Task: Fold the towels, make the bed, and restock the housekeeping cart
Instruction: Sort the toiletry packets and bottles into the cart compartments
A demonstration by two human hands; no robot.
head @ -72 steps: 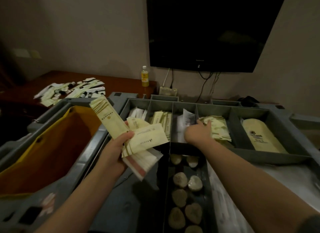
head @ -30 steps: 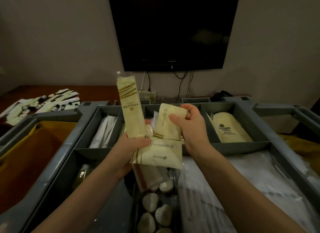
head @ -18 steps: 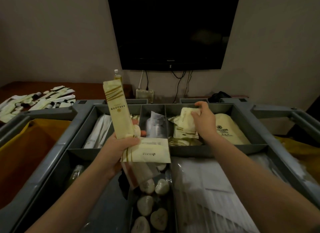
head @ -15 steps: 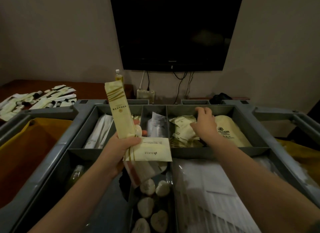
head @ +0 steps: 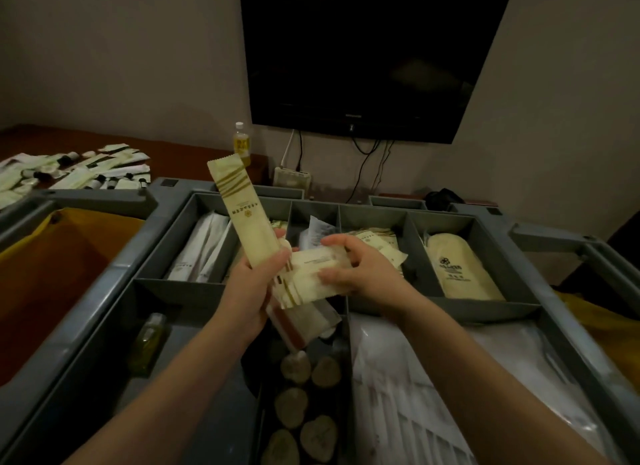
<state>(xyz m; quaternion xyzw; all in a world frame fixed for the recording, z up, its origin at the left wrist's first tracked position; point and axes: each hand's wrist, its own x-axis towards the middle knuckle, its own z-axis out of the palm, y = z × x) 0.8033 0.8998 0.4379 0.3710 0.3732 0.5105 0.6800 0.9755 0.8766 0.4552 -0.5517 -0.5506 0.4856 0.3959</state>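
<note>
You're in a hotel guest rm, mid-housekeeping. The grey housekeeping cart (head: 104, 291) in front of you has a divided top tray: wrapped slippers (head: 457, 267) far right, small soaps (head: 304, 399) near centre, mini bottle (head: 149, 340) near left, and a yellow linen bag (head: 52, 274) on its left side. A flat-screen TV (head: 363, 49) is wall-mounted w/ cables hanging. The wooden desk (head: 194, 159) far left carries amenity sachets (head: 69, 170) in the same cream-and-gold as the long sachet (head: 242, 215) & flat sachet (head: 311, 274) you're holding.
</note>
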